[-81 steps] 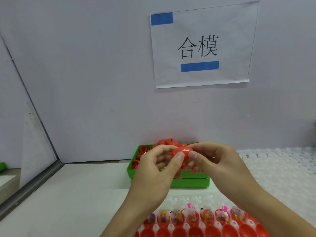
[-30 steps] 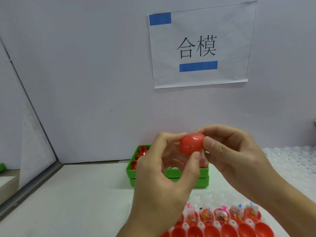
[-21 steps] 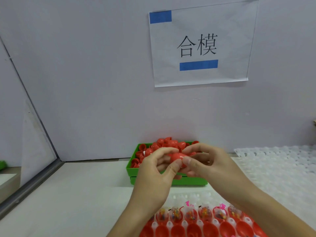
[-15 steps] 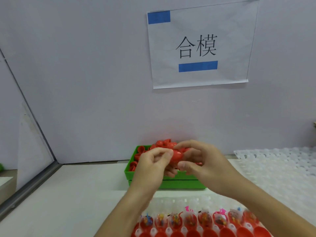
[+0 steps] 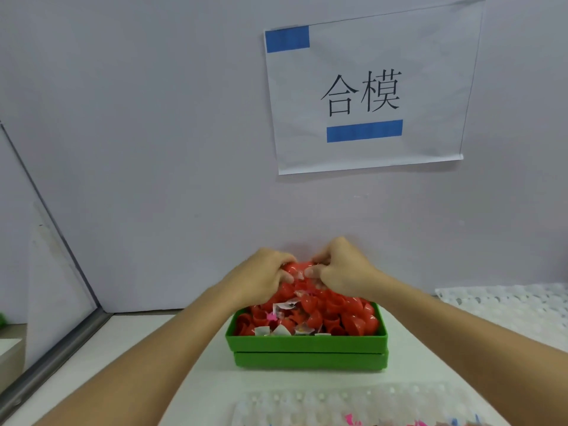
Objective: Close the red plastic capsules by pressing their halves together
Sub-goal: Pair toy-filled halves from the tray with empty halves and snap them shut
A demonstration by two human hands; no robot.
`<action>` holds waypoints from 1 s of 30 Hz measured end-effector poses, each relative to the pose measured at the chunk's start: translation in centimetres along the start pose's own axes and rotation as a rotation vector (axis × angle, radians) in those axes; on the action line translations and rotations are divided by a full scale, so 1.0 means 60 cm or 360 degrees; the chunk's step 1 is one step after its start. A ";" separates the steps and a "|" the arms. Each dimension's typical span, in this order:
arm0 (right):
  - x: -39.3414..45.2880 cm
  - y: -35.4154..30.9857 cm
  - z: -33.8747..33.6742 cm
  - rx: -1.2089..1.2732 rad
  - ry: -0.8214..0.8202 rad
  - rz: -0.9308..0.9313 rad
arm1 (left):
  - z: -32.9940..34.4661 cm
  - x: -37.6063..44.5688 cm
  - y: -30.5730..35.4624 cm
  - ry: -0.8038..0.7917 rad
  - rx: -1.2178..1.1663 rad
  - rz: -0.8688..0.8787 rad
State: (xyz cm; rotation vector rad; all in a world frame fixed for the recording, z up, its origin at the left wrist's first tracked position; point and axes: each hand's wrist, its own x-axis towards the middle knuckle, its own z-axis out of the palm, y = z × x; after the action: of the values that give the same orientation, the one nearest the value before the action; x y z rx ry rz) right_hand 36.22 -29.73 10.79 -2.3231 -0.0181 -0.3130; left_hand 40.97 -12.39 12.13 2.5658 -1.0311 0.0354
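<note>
My left hand (image 5: 264, 273) and my right hand (image 5: 341, 269) meet above the far side of the green bin (image 5: 307, 344). Between their curled fingers sits a red capsule (image 5: 295, 267), gripped from both sides and mostly hidden by the fingers. The bin is heaped with loose red capsule halves (image 5: 347, 318) and small clear toy packets (image 5: 284, 305). Both forearms stretch out over the white table toward the bin.
A white tray (image 5: 338, 404) of filled red halves lies at the bottom edge, only its far rim showing. A white dimpled sheet (image 5: 507, 305) lies at the right. The wall with a paper sign (image 5: 365, 87) stands right behind the bin.
Both hands have carried the red capsule forward and away from me, from in front of the bin to above its heap. The near tray has slipped toward the bottom of the view.
</note>
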 end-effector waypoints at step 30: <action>-0.119 0.056 -0.071 -0.0509 0.0156 -0.0322 | 0.079 -0.074 0.070 0.0320 0.0168 -0.0199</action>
State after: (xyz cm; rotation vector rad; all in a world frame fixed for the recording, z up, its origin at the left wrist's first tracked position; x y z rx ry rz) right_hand 28.72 -34.50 9.58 -2.6247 -0.1665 -0.5665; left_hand 34.38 -13.90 8.39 2.6500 -0.8127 0.3161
